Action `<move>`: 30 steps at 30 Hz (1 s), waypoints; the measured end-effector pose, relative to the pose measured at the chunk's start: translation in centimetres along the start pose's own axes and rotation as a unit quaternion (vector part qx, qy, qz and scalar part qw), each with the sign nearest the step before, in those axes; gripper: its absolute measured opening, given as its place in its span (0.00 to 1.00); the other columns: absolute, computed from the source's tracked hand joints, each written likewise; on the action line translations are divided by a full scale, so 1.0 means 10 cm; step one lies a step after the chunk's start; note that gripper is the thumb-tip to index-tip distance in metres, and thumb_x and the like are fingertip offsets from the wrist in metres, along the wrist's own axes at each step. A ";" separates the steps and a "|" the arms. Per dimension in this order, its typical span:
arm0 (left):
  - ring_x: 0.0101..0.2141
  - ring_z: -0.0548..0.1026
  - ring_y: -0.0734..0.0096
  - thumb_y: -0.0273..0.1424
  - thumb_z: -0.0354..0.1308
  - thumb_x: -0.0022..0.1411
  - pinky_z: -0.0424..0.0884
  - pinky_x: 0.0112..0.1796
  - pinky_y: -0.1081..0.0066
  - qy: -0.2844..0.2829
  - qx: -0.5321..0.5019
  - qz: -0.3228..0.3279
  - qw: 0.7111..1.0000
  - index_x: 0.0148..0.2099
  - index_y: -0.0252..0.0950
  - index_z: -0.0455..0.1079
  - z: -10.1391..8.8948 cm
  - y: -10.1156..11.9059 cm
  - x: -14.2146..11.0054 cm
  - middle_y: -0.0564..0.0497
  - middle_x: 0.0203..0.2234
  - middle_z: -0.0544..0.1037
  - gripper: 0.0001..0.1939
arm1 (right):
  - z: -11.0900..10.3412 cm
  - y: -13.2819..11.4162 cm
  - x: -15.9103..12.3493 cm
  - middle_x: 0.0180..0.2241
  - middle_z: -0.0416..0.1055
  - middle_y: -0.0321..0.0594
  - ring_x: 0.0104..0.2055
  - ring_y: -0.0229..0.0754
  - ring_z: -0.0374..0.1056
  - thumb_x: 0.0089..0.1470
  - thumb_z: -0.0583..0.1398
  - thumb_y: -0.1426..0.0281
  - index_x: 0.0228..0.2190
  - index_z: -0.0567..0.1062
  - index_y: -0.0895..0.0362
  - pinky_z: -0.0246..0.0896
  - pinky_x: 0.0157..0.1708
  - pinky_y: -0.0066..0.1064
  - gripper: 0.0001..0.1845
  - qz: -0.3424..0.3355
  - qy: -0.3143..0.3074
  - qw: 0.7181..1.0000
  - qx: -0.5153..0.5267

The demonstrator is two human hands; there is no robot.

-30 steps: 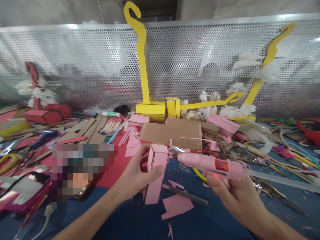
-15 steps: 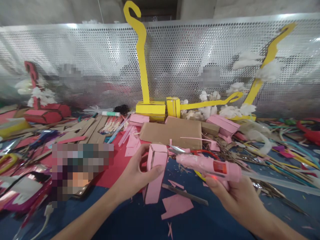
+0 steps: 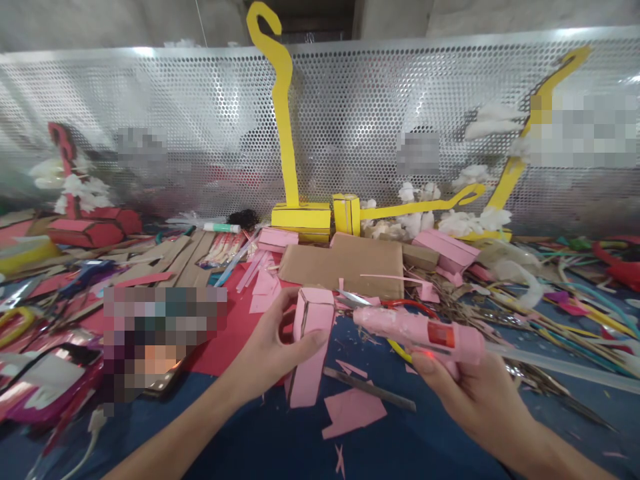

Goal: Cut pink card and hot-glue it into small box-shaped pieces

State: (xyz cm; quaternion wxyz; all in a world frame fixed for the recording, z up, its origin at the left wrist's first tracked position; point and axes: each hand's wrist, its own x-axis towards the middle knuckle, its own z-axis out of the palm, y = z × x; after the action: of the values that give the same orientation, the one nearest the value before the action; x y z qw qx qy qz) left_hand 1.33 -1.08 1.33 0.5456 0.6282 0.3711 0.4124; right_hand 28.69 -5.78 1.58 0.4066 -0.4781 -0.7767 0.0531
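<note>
A pink paper-covered box (image 3: 313,360) with dark seams stands near the middle of the blue table, its top leaning slightly right. My left hand (image 3: 280,350) is closed around it, thumb across the near face. In my right hand (image 3: 465,393) is a pink hot glue gun (image 3: 410,327), a red light glowing by the thumb. Its nozzle points left at the box's upper edge, a short distance from it. A clear glue stick (image 3: 560,367) sticks out of the gun's back. Behind the nozzle lie scissors (image 3: 355,300), partly covered by the gun.
Pink paper scraps (image 3: 355,410) and a grey strip (image 3: 370,388) lie in front. Behind are a cardboard piece (image 3: 345,267), a yellow hook-topped stand (image 3: 285,133) and other pink boxes (image 3: 447,250). A perforated metal panel (image 3: 200,133) closes off the back. Cardboard strips (image 3: 165,257) lie left.
Both hands, the pink box and the glue gun stay almost exactly where they were; I see no clear movement.
</note>
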 end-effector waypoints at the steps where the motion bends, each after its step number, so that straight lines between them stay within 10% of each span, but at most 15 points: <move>1: 0.52 0.76 0.51 0.42 0.66 0.62 0.74 0.51 0.52 0.000 0.000 0.000 1.000 0.59 0.40 0.61 0.00 0.00 0.00 0.41 0.52 0.77 0.28 | 0.00 0.01 0.00 0.36 0.82 0.46 0.39 0.52 0.80 0.65 0.56 0.62 0.44 0.83 0.54 0.77 0.42 0.38 0.18 -0.002 -0.016 1.000 -0.004; 20: 0.55 0.76 0.50 0.41 0.65 0.63 0.75 0.51 0.54 0.009 0.007 -0.002 1.000 0.59 0.40 0.62 0.00 0.04 0.00 0.42 0.54 0.77 0.27 | -0.04 -0.05 0.06 0.22 0.78 0.36 0.22 0.43 0.74 0.65 0.56 0.64 0.33 0.82 0.52 0.73 0.26 0.29 0.15 -0.040 -0.055 0.998 -0.013; 30: 0.55 0.75 0.49 0.40 0.65 0.62 0.75 0.51 0.52 0.029 0.018 0.011 0.999 0.58 0.39 0.63 -0.02 -0.05 0.02 0.42 0.53 0.77 0.26 | -0.02 0.00 0.01 0.32 0.82 0.42 0.31 0.46 0.79 0.65 0.55 0.64 0.40 0.82 0.52 0.77 0.33 0.32 0.15 -0.064 -0.093 0.993 -0.035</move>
State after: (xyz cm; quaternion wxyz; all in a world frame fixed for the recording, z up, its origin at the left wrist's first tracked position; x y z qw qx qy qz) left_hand 1.23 -0.71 0.90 0.5186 0.6298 0.3871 0.4296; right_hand 28.74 -5.74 1.79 0.3184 -0.4343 -0.8415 0.0444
